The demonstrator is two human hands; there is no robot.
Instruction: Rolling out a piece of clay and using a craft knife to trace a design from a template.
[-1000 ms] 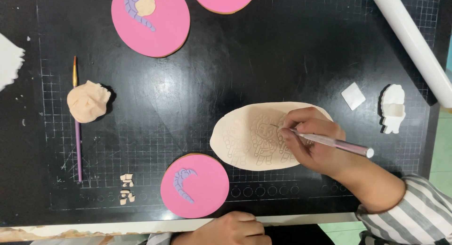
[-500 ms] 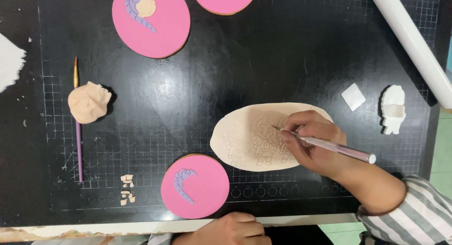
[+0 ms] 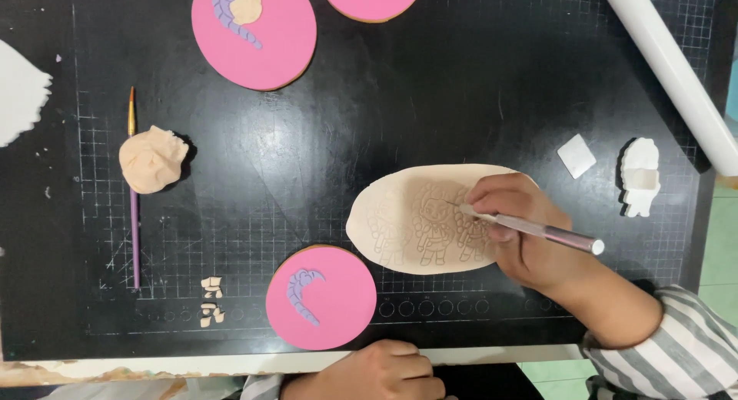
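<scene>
The oval beige fondant sheet [image 3: 427, 219], embossed with small figures, lies on the black cutting mat [image 3: 461, 85]; the right hand [image 3: 526, 235] pinches a pink craft knife [image 3: 530, 229], tip on it; the left hand [image 3: 377, 373] rests curled at the counter edge [image 3: 154, 365], beside a pink disc [image 3: 321, 296].

A black cutting mat printed with a fine white grid [image 3: 477, 85] covers almost the whole view and serves as the work surface. Its face is scuffed and dusted pale in patches, and soft overhead light gives a dull sheen across its middle. Along the near edge runs the worn, off-white lip of a table [image 3: 154, 365], chipped and stained toward the left. A white cylindrical tube [image 3: 676, 77] slants across the far right corner, lying over the mat's edge. Beyond the mat on the right shows a strip of pale green tiled floor [image 3: 726, 254].
</scene>
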